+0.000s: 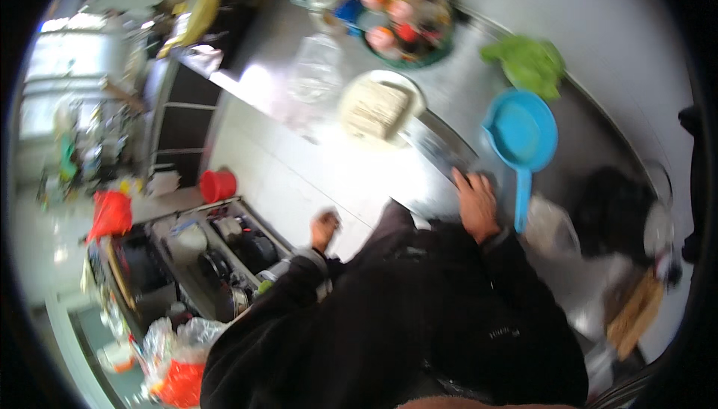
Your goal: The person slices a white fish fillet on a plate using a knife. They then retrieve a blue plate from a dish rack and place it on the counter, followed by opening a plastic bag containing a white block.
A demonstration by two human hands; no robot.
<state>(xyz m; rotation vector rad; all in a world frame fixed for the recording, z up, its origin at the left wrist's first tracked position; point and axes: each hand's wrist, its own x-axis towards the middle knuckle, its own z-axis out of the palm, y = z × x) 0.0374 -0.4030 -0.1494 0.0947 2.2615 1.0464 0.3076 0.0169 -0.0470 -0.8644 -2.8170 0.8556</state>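
My right hand [479,204] is at the edge of the steel counter, its fingers spread beside the near end of a cleaver [440,142]. The cleaver's blade points towards a round plate [418,92], and its handle is hard to make out. On the plate sits a pale block that looks like tofu [381,108]. Right of the cleaver is a blue plastic water scoop [521,128], its handle towards me. My left hand [325,229] hangs in the air over the floor, blurred and loosely curled; nothing shows in it.
A green basket [435,60] of bottles stands at the back, with a clear plastic bag [317,66] to its left. Leafy greens [527,64] lie by the wall. A red bucket [219,185] is on the floor, near a rack [185,285] of cookware at left.
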